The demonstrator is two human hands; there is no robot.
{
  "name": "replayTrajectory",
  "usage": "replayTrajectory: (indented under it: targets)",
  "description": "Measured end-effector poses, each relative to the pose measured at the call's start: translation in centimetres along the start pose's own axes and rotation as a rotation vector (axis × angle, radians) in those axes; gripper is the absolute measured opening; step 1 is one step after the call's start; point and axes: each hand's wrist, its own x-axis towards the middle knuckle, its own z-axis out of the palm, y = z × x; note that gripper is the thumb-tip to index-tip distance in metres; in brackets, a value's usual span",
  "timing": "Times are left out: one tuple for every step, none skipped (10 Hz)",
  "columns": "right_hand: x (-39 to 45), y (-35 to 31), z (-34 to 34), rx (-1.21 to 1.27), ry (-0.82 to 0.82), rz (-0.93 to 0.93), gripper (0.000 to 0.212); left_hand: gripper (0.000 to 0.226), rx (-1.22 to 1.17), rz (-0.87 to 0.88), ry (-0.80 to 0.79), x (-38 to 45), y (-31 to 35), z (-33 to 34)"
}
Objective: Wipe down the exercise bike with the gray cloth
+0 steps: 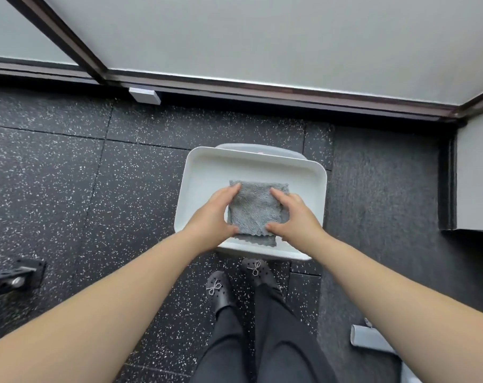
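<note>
A folded gray cloth (pixel 255 207) lies in a white tray (pixel 204 172) that stands on a small stool in front of me. My left hand (pixel 212 214) rests on the cloth's left edge, thumb at its near corner and fingers at its far corner. My right hand (pixel 292 217) holds the cloth's right edge the same way. Both hands press or grip the cloth from its sides. The exercise bike itself is not clearly in view.
Black speckled rubber floor tiles (pixel 68 175) surround the stool. A dark metal equipment part (pixel 13 277) sits at the left edge, a gray part (pixel 373 338) at the lower right. A window wall with a dark sill (pixel 262 89) runs behind. My feet (pixel 234 283) stand just before the tray.
</note>
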Motion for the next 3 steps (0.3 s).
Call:
replayTrajectory:
  targets:
    - [1.6, 0.7, 0.7, 0.023, 0.010, 0.008, 0.087, 0.097, 0.063, 0.008, 0.008, 1.7, -0.9, 0.3]
    - [2.4, 1.4, 1.3, 0.065, -0.073, 0.039, 0.097, 0.100, 0.137, -0.049, -0.044, 2.5, -1.9, 0.5]
    - [2.0, 2.1, 0.5, 0.069, -0.099, 0.091, 0.098, 0.092, 0.193, -0.156, -0.076, 1.9, -2.7, 0.3]
